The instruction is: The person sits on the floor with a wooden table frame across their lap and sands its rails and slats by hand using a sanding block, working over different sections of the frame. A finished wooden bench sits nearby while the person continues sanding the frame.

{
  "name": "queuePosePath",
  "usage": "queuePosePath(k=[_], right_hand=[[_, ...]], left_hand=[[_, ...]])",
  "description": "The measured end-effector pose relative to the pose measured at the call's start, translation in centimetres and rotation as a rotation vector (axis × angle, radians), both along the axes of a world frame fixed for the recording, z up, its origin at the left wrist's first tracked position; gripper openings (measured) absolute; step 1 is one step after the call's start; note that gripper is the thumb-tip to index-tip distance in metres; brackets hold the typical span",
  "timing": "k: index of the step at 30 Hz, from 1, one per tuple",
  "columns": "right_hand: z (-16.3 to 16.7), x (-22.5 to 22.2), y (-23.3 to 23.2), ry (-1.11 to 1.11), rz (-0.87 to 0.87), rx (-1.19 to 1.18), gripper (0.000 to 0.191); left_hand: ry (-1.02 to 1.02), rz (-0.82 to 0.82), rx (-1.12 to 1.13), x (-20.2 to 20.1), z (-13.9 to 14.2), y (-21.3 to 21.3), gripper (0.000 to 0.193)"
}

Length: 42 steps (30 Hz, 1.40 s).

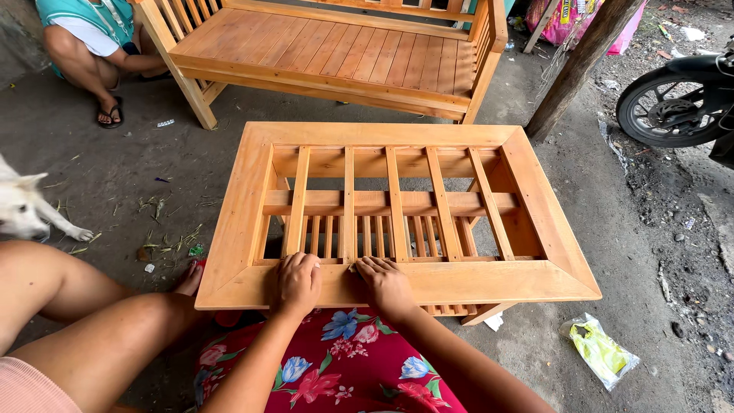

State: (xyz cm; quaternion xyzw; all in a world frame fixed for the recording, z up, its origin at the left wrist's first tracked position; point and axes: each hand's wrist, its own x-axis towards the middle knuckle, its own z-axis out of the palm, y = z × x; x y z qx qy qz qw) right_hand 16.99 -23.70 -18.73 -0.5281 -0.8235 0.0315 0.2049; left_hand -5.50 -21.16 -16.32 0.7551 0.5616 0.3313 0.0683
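Pressing both hands, left hand (297,281) and right hand (384,284), on the wooden table frame (535,281), fingers together, flat, we judge sanding; next, slide along.

Background: a slatted wooden bench (336,53) stands on the concrete floor (115,160), with 1 crouching person (92,38) at its left end. A white dog (27,206) enters at left; a motorcycle wheel (673,107), a leaning wooden post (581,65) and a yellow-green plastic bag (600,352) occupy the right side.

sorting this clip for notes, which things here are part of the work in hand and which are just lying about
In hand:
wooden table frame
left hand, flat on its near rail
right hand, flat on the same rail

Lying about:
wooden bench
plastic bag
motorbike wheel
white dog
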Motion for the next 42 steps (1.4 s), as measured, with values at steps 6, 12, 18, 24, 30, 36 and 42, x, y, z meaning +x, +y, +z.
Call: queuePosePath(k=[6, 12, 18, 24, 30, 36, 42], right_hand=[[-0.1, -0.3, -1.0, -0.035, 0.109, 0.06, 0.058], [1.9, -9.3, 2.2, 0.084, 0.167, -0.139, 0.036], [3.0, -8.0, 5.1, -0.212, 0.21, -0.25, 0.044], [1.4, -9.2, 5.4, -0.196, 0.195, -0.211, 0.032], [-0.4, -8.1, 5.7, -0.181, 0.22, -0.192, 0.034], [-1.2, -9.2, 5.8, -0.21, 0.169, -0.091, 0.016], [1.8, -5.3, 5.1, 0.234, 0.252, -0.155, 0.023]], left_hand=[[-0.32, 0.048, 0.174, -0.6, -1.2, 0.1, 0.029], [-0.377, 0.055, 0.232, -1.4, -2.5, 0.5, 0.035], [-0.441, 0.117, 0.168, -1.7, -3.0, 0.5, 0.036], [-0.38, 0.035, 0.187, -0.8, -2.3, 0.3, 0.038], [-0.364, 0.001, 0.161, -0.9, -1.6, 0.0, 0.038], [-0.332, -0.03, 0.166, -0.7, -1.5, 0.0, 0.036], [-0.289, -0.181, 0.194, -0.8, 0.1, -0.7, 0.037]])
